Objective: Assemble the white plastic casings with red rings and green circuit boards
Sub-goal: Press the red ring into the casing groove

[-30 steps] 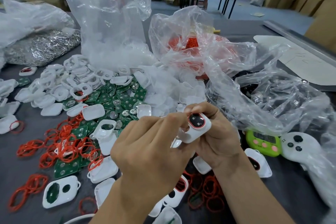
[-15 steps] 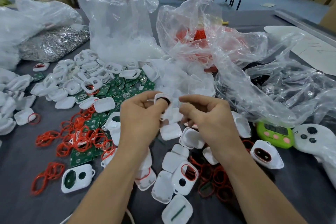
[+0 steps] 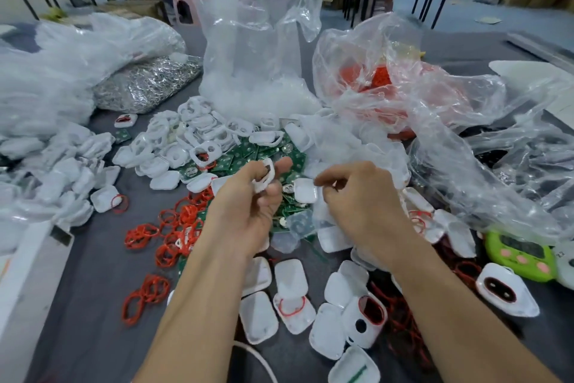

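My left hand [image 3: 248, 208] pinches a holed white shell [image 3: 264, 179] between thumb and fingers, held above the heap of green boards [image 3: 248, 159]. Just right of it, my right hand [image 3: 363, 205] pinches a white cover [image 3: 306, 191] at its edge. Red rings [image 3: 174, 227] lie scattered on the grey table [image 3: 93, 289], near left.

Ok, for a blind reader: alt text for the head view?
The left hand holds a white frame and the right hand pinches a white cover above a grey table. Red rings, green boards and white casings litter it, with clear bags behind.
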The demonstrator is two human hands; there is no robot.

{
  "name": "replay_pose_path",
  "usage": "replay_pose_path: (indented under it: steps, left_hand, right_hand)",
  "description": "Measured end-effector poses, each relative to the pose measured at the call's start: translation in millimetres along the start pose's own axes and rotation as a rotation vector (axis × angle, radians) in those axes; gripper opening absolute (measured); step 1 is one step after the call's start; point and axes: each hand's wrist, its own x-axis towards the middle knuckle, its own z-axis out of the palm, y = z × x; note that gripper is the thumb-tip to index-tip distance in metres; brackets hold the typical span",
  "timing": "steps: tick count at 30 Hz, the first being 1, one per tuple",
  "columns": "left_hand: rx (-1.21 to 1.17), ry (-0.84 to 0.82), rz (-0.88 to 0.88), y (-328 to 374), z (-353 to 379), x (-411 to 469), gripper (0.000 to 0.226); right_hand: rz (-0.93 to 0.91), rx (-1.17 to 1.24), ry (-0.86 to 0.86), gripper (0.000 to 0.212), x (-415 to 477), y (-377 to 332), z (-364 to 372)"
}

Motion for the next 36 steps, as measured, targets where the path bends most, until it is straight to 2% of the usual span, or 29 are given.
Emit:
replay_pose_path:
  steps: [3,7,9,13,17,19,22,26,31,34,36]
  left_hand:
    - [-0.049,-0.001,-0.016,1,-3,0,0.014]
    - [0.007,-0.072,-0.073,-9,4,-2,0.014]
    - [0.037,-0.116,-0.102,-16,8,-2,0.013]
    - [0.096,-0.187,-0.147,-27,12,0,0.019]
    - [0.113,-0.221,-0.182,-33,14,1,0.014]
    - [0.110,-0.222,-0.189,-33,15,-1,0.011]
    - [0.152,-0.182,-0.172,-33,13,-2,0.012]
    - [0.132,-0.156,-0.148,-33,13,0,0.019]
    - [0.174,-0.119,-0.092,-33,16,-5,0.021]
    - [0.309,-0.076,0.020,-33,26,-16,0.020]
    - [0.418,-0.114,0.104,-36,39,-29,0.021]
  right_hand:
    - [0.090,-0.116,-0.032,0.034,25,-3,-6]
    - [0.319,-0.270,0.117,0.031,26,28,-44]
    - [0.371,-0.321,0.160,0.029,18,42,-58]
    - [0.322,-0.341,0.098,0.029,12,53,-73]
    - [0.117,-0.292,0.063,0.020,4,40,-66]
    - [0.061,-0.339,-0.081,0.020,1,30,-52]
    - [0.048,-0.535,-0.237,0.019,3,23,-37]
    - [0.085,-0.602,-0.227,0.016,8,26,-34]
    - [0.127,-0.500,-0.211,0.011,7,28,-35]
    - [0.147,-0.335,-0.029,0.009,1,36,-43]
    - [0.146,-0.126,0.097,0.022,-6,39,-46]
